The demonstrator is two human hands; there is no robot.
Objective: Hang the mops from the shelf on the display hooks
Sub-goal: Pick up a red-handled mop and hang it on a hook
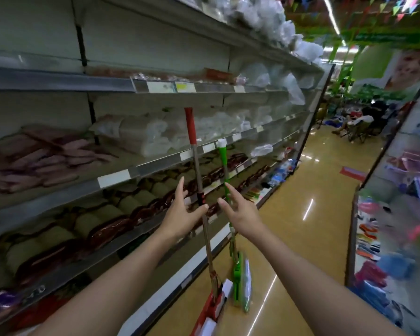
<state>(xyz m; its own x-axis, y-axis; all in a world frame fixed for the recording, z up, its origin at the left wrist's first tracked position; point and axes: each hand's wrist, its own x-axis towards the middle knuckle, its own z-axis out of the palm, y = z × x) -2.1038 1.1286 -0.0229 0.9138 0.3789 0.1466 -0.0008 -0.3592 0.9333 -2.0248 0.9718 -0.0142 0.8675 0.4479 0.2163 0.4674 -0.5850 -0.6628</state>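
Two mops stand almost upright in front of you, heads on the floor (301, 214) and shafts leaning against the front edges of the shelving (117, 178) on your left. The red-handled mop (191, 127) is the taller one; the green-handled mop (224, 163) stands just beside it, nearer the aisle. Your left hand (183, 210) is spread wide around the red mop's shaft near its black collar, thumb tip at the shaft, fingers not yet wrapped. Your right hand (239, 209) is equally wide, fingers stretched towards the green shaft, gripping nothing.

Close each hand fully round its own shaft before lifting, since both mops seem only propped and one nudge could send either sliding along the shelf edge. Take them at about this height, lift straight up so the heads come off the floor together, and keep the shafts apart so the heads do not tangle. The red mop head (214, 309) carries a card wrapper and the green mop head (239, 280) a clear sleeve; both will likely swing.

No display hooks are visible here, so you will have to look for them. Packaged goods (107, 229) crowd the shelves close beside the handles, and plastic bags (294, 86) hang out over a higher shelf edge where the tall tops could snag. People sit at the far end of the aisle (359, 122).
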